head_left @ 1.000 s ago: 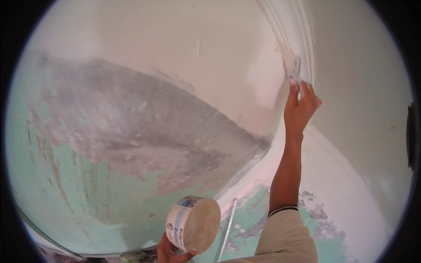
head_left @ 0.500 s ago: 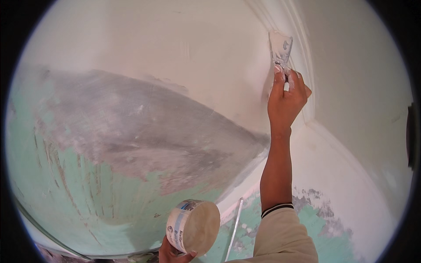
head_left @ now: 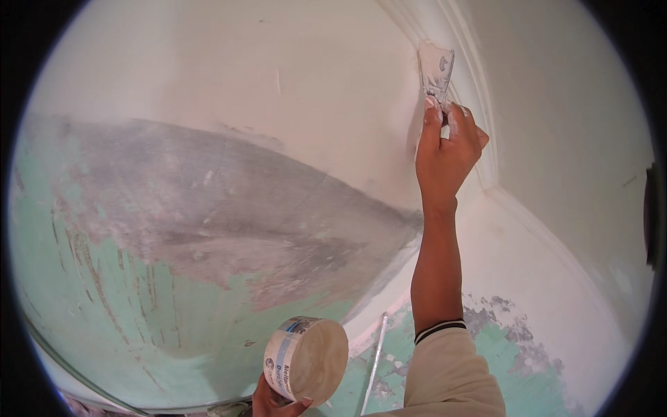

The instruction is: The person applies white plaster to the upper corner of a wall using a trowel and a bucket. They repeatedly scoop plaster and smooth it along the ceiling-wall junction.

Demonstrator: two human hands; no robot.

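My right hand (head_left: 448, 142) reaches up with its fingers closed around the handle of a putty knife (head_left: 435, 68). Pale filler coats the knife's blade and my fingertips. The blade lies at the top of the wall (head_left: 306, 76), along the moulded cornice (head_left: 467, 59). Low in the view my left hand (head_left: 278, 402) grips a round tub (head_left: 318, 361) from below, thumb at its rim. The tub is tilted so that its opening faces right, and pale paste shows inside. Most of the left fingers are hidden behind the tub.
Grey patches (head_left: 208, 174) and peeling green paint (head_left: 201, 340) cover the wall's lower part. A corner lies right of centre, with another white and green wall beyond it. A thin pale strip (head_left: 374, 365) stands right of the tub. A dark object (head_left: 652, 217) sits at the right edge.
The right hand and putty knife have shifted slightly up and left along the cornice. My left hand and the tub stay nearly where they were.
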